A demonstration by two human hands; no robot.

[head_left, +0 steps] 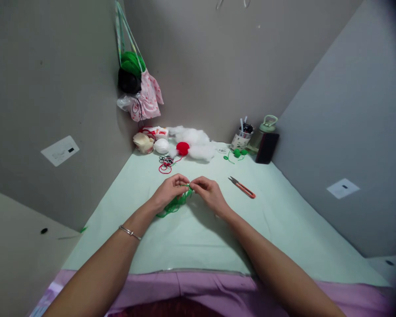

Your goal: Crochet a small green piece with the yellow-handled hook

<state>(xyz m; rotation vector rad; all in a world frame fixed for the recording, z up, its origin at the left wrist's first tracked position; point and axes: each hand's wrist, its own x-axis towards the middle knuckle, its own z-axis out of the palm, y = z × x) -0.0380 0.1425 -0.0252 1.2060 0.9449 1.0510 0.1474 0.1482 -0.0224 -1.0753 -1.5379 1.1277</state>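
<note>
Both hands meet above the middle of the table, fingertips almost touching. My left hand [170, 190] is closed in a pinch on green yarn [174, 206], whose loose strands hang below the palm toward the tabletop. With thumb and forefinger pressed together, my right hand [208, 192] grips the same yarn at its upper end. Whether a hook or a small worked piece sits between the fingertips is too small to tell. To the right of my right hand lie orange-handled thread snips [244, 188], blades pointing back left.
Along the back stand white stuffing [198, 143], a red yarn ball [182, 149], a white ball [161, 145] and tangled yarn [166, 164]. Small green pieces [237, 152], a pen cup [240, 138], a green bottle [267, 125] and a phone [267, 148] are at back right. Walls enclose the table [198, 246].
</note>
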